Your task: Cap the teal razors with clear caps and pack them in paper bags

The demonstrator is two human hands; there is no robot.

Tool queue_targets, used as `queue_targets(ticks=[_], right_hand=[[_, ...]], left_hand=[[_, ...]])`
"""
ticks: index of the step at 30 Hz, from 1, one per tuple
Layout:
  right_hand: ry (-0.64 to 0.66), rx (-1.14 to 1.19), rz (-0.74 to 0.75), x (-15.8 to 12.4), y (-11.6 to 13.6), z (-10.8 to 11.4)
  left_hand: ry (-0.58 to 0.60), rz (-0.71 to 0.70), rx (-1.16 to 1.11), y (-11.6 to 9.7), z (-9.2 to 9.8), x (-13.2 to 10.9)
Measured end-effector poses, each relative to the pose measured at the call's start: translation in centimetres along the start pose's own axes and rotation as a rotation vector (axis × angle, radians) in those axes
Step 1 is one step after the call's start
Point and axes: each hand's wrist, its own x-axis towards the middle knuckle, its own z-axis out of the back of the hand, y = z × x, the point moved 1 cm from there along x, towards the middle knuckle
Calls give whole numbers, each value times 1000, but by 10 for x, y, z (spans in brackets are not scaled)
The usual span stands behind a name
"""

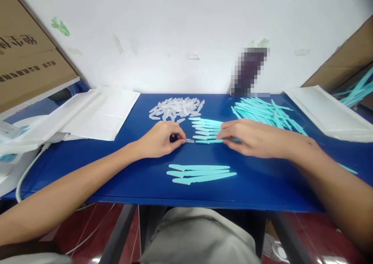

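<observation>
My left hand (161,139) rests on the blue table (116,167), fingers pinched on a small clear plastic cap (190,141). My right hand (250,138) lies palm down, its fingertips closed on a thin teal handle (208,141), the nearest piece of a short row of teal pieces (206,129). The cap's tip nearly meets the handle's left end. Behind the row lies a heap of clear caps (176,108). A loose pile of teal handles (266,112) sits at the back right. Three teal pieces (201,173) lie side by side near the front edge.
White flat bags are stacked at the left (99,110) and right (329,114). Cardboard boxes stand at the far left (26,50) and far right (346,58). A white cable (27,171) hangs off the table's left edge. A white wall rises behind.
</observation>
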Motion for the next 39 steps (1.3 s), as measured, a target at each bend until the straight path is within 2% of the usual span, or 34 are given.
queue_targets(ticks=[4,10,13,16,20,22,24,26,29,32,36,39], right_hand=[[4,-23,13,4,8,-2],[-69,-173,30,14,27,-9],[-66,-191,-31,11,16,-11],[-87,-223,-80,6,3,-10],[-172,-184,-73,4,9,-6],[-142,-67,-29,6,22,-6],[-37,63,-4,8,37,-8],[63,147,-12,10,48,-10],[140,199,-46,13,54,-12],[161,192,-50,12,51,-12],[95,117,-33,9,41,-9],[69,99,-72,4,33,-5]], left_hand=[[4,-28,-29,-4,-3,1],[-32,-81,0,-9,-13,6],[-46,-101,205,3,-9,5],[-83,-47,462,21,0,4],[-56,-9,545,35,5,1],[-44,-53,512,32,4,1],[-39,-102,455,26,4,0],[-29,-141,366,20,3,-1],[-19,-184,268,16,1,-2],[-6,-227,335,18,0,-4],[31,-243,476,20,0,-7],[-1,-187,413,16,1,-6]])
